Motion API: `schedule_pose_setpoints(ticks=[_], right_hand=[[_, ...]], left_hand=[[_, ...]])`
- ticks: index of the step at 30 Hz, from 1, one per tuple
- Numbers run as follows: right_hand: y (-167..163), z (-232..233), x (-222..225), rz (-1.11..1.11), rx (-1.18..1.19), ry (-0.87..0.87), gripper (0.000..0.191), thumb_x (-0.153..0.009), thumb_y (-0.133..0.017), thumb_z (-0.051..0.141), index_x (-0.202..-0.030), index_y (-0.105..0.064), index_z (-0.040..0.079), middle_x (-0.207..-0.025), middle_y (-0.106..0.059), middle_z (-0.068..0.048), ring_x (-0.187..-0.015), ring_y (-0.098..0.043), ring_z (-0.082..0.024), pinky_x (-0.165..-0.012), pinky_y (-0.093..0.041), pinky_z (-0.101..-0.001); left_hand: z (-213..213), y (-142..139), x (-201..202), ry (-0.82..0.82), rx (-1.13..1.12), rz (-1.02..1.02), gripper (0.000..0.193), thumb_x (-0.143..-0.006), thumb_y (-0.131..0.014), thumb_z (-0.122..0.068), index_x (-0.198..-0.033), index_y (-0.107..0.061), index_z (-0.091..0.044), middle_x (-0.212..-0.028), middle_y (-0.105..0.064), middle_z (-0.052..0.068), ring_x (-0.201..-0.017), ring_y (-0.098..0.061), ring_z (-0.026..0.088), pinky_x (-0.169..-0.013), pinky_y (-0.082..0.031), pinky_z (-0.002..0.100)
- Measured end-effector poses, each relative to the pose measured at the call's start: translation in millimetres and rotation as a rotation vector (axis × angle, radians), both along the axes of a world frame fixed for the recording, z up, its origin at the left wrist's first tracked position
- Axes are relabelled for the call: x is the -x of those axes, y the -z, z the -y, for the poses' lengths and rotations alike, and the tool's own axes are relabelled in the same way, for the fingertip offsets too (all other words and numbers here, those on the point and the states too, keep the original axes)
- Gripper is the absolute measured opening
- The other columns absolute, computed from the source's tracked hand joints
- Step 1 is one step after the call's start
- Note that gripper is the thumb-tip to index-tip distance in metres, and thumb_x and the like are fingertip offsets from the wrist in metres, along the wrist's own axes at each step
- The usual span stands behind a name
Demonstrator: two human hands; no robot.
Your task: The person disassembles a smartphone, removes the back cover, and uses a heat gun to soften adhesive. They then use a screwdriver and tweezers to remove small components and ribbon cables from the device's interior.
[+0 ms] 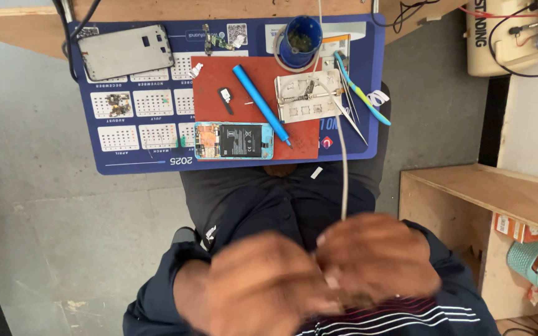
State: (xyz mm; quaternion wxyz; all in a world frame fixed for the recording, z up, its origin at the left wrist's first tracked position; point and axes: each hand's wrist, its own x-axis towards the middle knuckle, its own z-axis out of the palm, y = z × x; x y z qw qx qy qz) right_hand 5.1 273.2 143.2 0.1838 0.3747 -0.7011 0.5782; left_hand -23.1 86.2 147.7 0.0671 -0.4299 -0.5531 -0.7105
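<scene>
We are holding our left hand (263, 283) and right hand (375, 255) together, blurred, pinching a thin grey cable (343, 162) running up to the counter (119, 155), near the opened phone (234, 140).

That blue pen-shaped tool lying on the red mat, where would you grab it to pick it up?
Grip the blue tool around the middle of its thick barrel, coming straight down from above. It lies flat and slanted on the red mat, sides bare there; its thin tip ends close to the opened phone.
</scene>
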Motion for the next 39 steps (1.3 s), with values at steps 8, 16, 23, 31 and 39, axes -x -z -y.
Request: schedule_pose_setpoints(ticks=[8, 16, 23, 31, 39], right_hand=[[53, -1, -28, 0.354, -0.023, 0.264, 0.013, -0.088, -0.076, -0.007, -0.098, -0.069, -0.001, -0.082, -0.074, -0.012, -0.072, -0.078, -0.022, -0.067, -0.065, -0.0348], [60, 12, -18, 0.253, -0.308, 0.464, 0.022, -0.082, -0.084, 0.003, -0.102, -0.075, -0.001, -0.087, -0.067, -0.01, -0.068, -0.064, -0.02, -0.059, -0.049, -0.0313], [55, 9, -13, 0.436, -0.205, 0.376, 0.015, -0.099, -0.069, 0.013, -0.096, -0.07, -0.002, -0.081, -0.067, -0.009, -0.068, -0.065, -0.017, -0.059, -0.048, -0.0294], [62, 11, -15, 0.469, -0.116, 0.335, 0.016, -0.102, -0.066, 0.011, -0.092, -0.068, -0.002, -0.08, -0.066, -0.01, -0.065, -0.061, -0.016, -0.057, -0.045, -0.0291], [61, 13, -14, 0.46, -0.099, 0.356, 0.018, -0.102, -0.066, 0.011, -0.092, -0.068, -0.004, -0.08, -0.068, -0.011, -0.065, -0.063, -0.016, -0.056, -0.047, -0.0275]], left_hand=[[52, 17, 5, -0.369, -0.151, 0.468, 0.011, -0.103, -0.071, -0.008, -0.112, -0.074, -0.003, -0.101, -0.069, 0.01, -0.08, -0.072, 0.021, -0.068, -0.061, 0.032], [32, 57, -2, -0.224, -0.123, 0.815, 0.016, -0.09, -0.076, 0.007, -0.104, -0.069, 0.006, -0.103, -0.068, 0.015, -0.094, -0.068, 0.018, -0.084, -0.058, 0.03], [9, 81, -16, -0.06, -0.209, 0.836, 0.013, -0.095, -0.074, 0.011, -0.106, -0.069, 0.007, -0.107, -0.067, 0.016, -0.099, -0.069, 0.017, -0.091, -0.058, 0.029], [2, 97, -23, -0.032, -0.268, 0.94, 0.015, -0.093, -0.072, 0.015, -0.107, -0.069, 0.008, -0.11, -0.07, 0.019, -0.1, -0.071, 0.019, -0.091, -0.061, 0.03], [2, 103, -25, -0.014, -0.282, 0.973, 0.013, -0.094, -0.07, 0.015, -0.105, -0.068, 0.009, -0.11, -0.069, 0.02, -0.099, -0.072, 0.019, -0.091, -0.063, 0.032]])
